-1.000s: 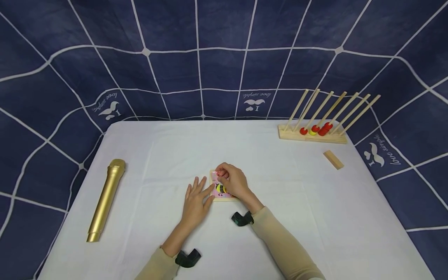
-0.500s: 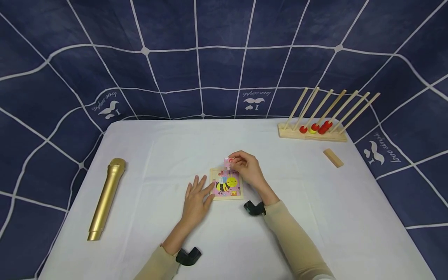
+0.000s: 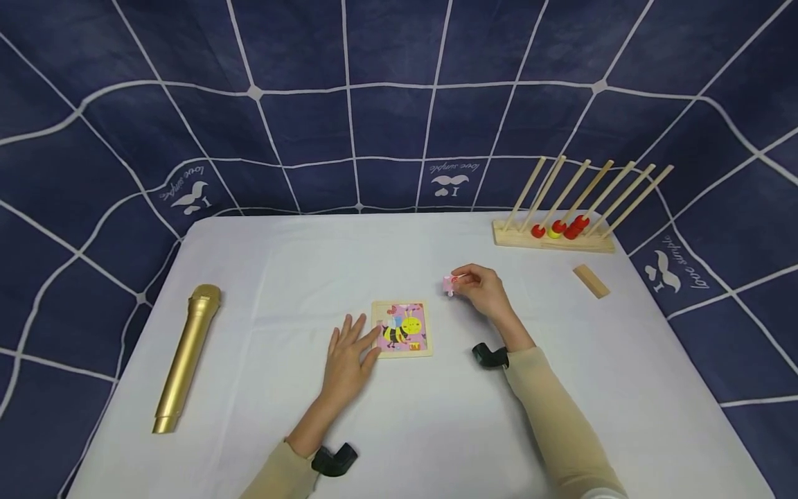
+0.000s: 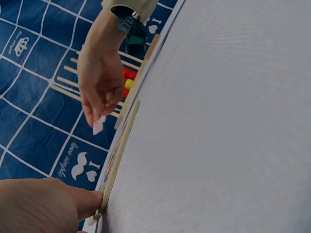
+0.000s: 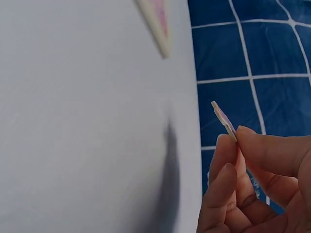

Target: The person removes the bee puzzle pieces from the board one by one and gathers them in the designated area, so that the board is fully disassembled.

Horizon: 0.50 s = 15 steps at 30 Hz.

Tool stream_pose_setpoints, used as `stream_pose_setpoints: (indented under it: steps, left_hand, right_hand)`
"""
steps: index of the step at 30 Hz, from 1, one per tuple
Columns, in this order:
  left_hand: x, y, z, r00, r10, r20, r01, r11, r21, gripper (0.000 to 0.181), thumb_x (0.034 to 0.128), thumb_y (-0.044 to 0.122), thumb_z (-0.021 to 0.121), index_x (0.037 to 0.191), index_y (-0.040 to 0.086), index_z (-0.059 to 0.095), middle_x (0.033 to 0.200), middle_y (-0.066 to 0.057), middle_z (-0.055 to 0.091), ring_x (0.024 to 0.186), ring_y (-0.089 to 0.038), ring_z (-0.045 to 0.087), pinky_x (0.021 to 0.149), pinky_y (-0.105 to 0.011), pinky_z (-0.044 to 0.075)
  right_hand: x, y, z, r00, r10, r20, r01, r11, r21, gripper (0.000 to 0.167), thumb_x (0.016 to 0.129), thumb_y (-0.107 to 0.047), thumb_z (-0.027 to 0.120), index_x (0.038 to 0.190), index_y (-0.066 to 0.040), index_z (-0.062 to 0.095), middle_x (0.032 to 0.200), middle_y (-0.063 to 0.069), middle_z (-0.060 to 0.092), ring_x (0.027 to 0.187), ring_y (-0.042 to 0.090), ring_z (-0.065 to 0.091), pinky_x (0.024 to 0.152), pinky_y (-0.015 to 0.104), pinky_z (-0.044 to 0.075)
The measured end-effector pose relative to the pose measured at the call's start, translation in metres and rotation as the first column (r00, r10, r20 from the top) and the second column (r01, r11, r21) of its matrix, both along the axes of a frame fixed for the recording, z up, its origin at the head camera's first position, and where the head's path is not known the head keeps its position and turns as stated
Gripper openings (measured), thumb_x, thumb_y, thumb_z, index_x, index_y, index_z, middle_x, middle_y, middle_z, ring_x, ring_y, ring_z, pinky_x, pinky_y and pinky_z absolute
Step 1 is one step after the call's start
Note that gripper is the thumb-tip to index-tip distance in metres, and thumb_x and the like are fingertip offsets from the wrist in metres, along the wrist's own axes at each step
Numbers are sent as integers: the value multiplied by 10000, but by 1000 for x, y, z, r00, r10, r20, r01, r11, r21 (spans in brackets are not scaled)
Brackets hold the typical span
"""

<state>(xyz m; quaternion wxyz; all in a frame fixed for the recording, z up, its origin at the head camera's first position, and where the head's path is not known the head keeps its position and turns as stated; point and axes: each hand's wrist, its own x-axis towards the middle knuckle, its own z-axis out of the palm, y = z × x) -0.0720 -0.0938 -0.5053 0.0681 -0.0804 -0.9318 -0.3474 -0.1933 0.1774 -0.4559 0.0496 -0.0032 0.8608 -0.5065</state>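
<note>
Bee puzzle (image 3: 406,333): square, pale wood frame, yellow-and-black bee on pink; flat on the cloth, picture up, bare wood showing at far-left corner. Left hand (image 3: 348,366) touches its left edge.

Puzzle piece (image 3: 447,285): small, pink with red marking, pale edge; pinched in right hand (image 3: 485,292), raised, tilted, right of and beyond puzzle.

One left hand (image 3: 346,371), one right hand (image 3: 485,292), one puzzle board (image 3: 403,353), one loose piece (image 3: 447,285).
Two black wrist cameras (image 3: 330,464); one tabletop (image 3: 312,263) with one gold microphone (image 3: 185,360), one wooden block (image 3: 591,281) and one rack (image 3: 514,238) of seven rods (image 3: 564,195), one yellow bead (image 3: 553,234) showing, the red beads (image 3: 538,231) too crowded to count.
</note>
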Motion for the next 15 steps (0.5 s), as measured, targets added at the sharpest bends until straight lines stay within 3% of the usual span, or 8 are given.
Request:
stream_pose_setpoints:
  steps: [7,15]
  left_hand:
    - [1,0,0,1000,4,3,-4,1000,2,394,884,171,708,1266,87,660,1492,-198,443,1448,-439,271,1168,-616,158]
    - [0,0,1,1000,2,4,-2,1000,1,399,888,170,703,1276,90,653,1494,-196,441,1446,-442,273,1168,-616,161]
  right_hand:
    - [-1,7,-10,999,4,47,-5,999,39,237,870,-37,706,1106,-18,694,886,110,661,719,113,573,625,195,471]
    - [-3,7,-16,999,7,31,-10,997,73,224,864,-52,721,1085,-22,707,892,122,683,717,121,585,617,192,480]
